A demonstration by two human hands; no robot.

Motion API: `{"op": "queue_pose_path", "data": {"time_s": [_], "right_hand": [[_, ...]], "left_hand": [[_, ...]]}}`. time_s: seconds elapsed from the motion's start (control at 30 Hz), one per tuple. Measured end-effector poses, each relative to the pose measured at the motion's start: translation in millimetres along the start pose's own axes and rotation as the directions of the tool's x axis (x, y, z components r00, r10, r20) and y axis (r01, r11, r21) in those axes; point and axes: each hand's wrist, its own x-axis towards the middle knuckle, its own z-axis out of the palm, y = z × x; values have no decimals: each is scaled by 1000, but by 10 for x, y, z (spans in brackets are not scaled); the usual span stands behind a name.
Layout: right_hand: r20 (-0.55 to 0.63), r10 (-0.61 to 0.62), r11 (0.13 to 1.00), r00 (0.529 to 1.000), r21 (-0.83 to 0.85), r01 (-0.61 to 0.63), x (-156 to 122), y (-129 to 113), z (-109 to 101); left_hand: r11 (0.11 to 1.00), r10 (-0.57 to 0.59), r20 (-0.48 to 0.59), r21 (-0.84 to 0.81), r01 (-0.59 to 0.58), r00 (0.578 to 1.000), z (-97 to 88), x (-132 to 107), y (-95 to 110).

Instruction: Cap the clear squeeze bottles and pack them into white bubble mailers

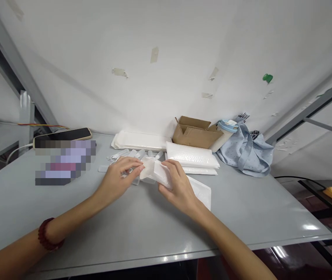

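Observation:
Both of my hands are on a white padded mailer [162, 174] above the middle of the table. My left hand [118, 173] pinches its pale flap between thumb and fingertips. My right hand [181, 187] is closed around the body of the mailer, thumb below and fingers on top. A white sheet-like part [203, 192] shows past my right hand; whether it belongs to the same mailer I cannot tell. Several small clear plastic pieces [129, 154] lie just behind my hands, partly hidden by them.
Stacked padded mailers [193, 156] lie right of centre, and flat white mailers [142, 140] near the wall. Behind stand an open cardboard box [195, 136], a blue-lidded cup [225, 134] and a blue cloth bag [244, 151]. A cabled phone [75, 134] and a blurred-out object [69, 161] lie left.

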Motion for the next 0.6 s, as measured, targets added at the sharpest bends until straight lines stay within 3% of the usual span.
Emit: {"op": "queue_pose_path", "data": {"time_s": [0.13, 0.23, 0.37, 0.47, 0.6], "right_hand": [[31, -32, 999, 999, 8, 32, -11, -9, 33], [52, -32, 999, 998, 2, 32, -12, -11, 31], [28, 5, 999, 1000, -37, -4, 0, 8, -4], [8, 49, 997, 999, -58, -48, 13, 29, -20], [26, 65, 996, 998, -62, -63, 20, 41, -7]], "left_hand": [[975, 152, 137, 144, -171, 979, 55, -52, -18], [956, 184, 167, 199, -216, 969, -37, 4, -7], [944, 69, 187, 306, -125, 980, -356, 187, -80], [861, -41, 123, 507, -27, 992, -565, 272, -198], [786, -211, 181, 615, 57, 961, -579, 250, -335]]}}
